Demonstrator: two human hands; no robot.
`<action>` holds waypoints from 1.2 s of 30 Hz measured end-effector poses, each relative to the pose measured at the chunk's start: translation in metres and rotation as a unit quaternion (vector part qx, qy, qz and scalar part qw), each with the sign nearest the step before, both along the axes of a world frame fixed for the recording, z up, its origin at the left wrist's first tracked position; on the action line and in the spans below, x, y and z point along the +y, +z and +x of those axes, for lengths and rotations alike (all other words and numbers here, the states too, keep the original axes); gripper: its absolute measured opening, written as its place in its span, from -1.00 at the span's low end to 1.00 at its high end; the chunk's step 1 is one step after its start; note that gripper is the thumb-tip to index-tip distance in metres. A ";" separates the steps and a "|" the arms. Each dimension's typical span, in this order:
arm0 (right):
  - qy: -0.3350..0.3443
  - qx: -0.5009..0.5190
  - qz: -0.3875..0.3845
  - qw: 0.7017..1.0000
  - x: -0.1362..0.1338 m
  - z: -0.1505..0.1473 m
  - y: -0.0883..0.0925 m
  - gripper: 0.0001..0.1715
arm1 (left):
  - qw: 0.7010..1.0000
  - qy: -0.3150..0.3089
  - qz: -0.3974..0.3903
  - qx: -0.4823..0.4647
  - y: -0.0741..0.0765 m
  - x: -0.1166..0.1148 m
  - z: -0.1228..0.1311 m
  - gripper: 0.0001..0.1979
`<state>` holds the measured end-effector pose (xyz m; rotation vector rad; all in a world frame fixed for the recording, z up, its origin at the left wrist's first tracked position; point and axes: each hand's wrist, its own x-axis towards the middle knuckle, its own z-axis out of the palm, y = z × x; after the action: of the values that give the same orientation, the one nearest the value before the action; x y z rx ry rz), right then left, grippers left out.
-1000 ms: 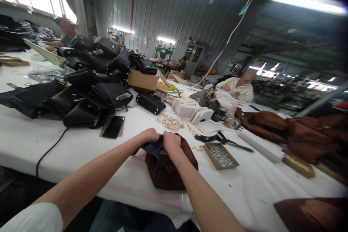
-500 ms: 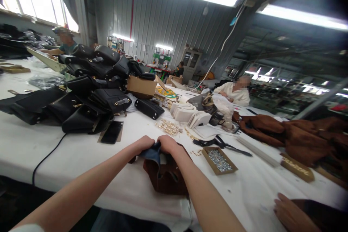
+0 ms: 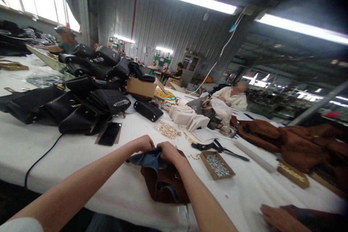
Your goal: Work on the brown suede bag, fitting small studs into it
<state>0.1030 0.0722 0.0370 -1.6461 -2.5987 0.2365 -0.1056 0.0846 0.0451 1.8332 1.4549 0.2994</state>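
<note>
My left hand [image 3: 143,143] and my right hand [image 3: 168,151] are side by side, both pinching the dark blue lining [image 3: 146,158] of a brown bag [image 3: 165,185]. The bag lies on the white table [image 3: 81,159] close to its near edge. The blue lining is pulled out to the left of the bag's mouth. My fingertips are hidden in the fabric.
A heap of black bags [image 3: 84,90] and a phone [image 3: 109,134] lie to the left. Gold fittings [image 3: 167,129], a small box of silver rivets [image 3: 216,160] and black scissors [image 3: 217,147] lie ahead. Brown bags [image 3: 293,141] pile up at the right. Another person's hand [image 3: 280,219] rests at the bottom right.
The blue lining has been drawn further out to the left of the bag. Another person's hand has come into view at the bottom right and shifted slightly left.
</note>
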 end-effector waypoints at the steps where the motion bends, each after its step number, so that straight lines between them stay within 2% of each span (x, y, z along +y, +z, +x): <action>1: -0.001 0.009 0.004 1.000 -0.003 0.002 -0.004 -0.70 | 1.000 -0.013 -0.016 0.010 0.000 0.003 0.000 -0.48; 4: -0.007 0.043 0.020 0.999 -0.009 0.007 -0.015 -0.76 | 0.997 -0.056 -0.045 0.023 0.001 0.007 -0.001 -0.38; 8: -0.053 0.085 0.037 0.994 -0.012 0.007 -0.023 -0.76 | 0.993 -0.093 -0.046 0.054 0.007 0.000 0.002 -0.43; 11: -0.090 0.082 0.025 0.992 -0.009 0.004 -0.022 -0.71 | 0.992 -0.090 0.007 0.088 0.010 -0.008 0.010 -0.56; 16: -0.067 0.075 0.003 0.995 -0.005 0.002 -0.014 -0.44 | 0.976 -0.069 0.145 0.148 0.003 -0.025 0.029 -0.75; 19: -0.042 0.069 -0.021 0.997 -0.009 0.006 -0.007 -0.56 | 0.965 -0.049 0.188 0.176 -0.001 -0.038 0.035 -0.76; 23: -0.020 0.072 -0.036 0.997 -0.013 0.008 0.007 -0.63 | 0.954 -0.047 0.227 0.190 0.007 -0.049 0.033 -0.74; 26: -0.024 0.070 0.005 0.997 -0.017 0.007 0.009 -0.64 | 0.945 -0.041 0.264 0.189 0.010 -0.051 0.031 -0.74; 28: -0.024 0.063 0.040 0.997 -0.028 0.008 0.000 -0.67 | 0.944 -0.036 0.277 0.178 0.004 -0.053 0.032 -0.75; 30: -0.032 0.070 0.062 0.995 -0.043 0.013 -0.017 -0.74 | 0.954 -0.047 0.261 0.142 -0.002 -0.054 0.031 -0.78; 32: -0.041 0.106 0.096 0.989 -0.058 0.019 -0.035 -0.82 | 0.970 -0.084 0.215 0.075 0.000 -0.051 0.027 -0.84; 33: -0.035 0.133 0.132 0.982 -0.064 0.023 -0.043 -0.83 | 0.979 -0.102 0.176 0.031 0.007 -0.048 0.023 -0.88; 34: -0.024 0.163 0.175 0.971 -0.071 0.027 -0.048 -0.82 | 0.986 -0.113 0.122 -0.022 0.016 -0.046 0.019 -0.84; 36: 0.008 0.225 0.275 0.935 -0.085 0.037 -0.051 -0.79 | 0.985 -0.102 -0.005 -0.139 0.041 -0.044 0.010 -0.57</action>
<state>0.1398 -0.0126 -0.0143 -1.2033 -2.0756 -0.1035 -0.0961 0.0404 0.0860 1.8322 1.0683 0.4248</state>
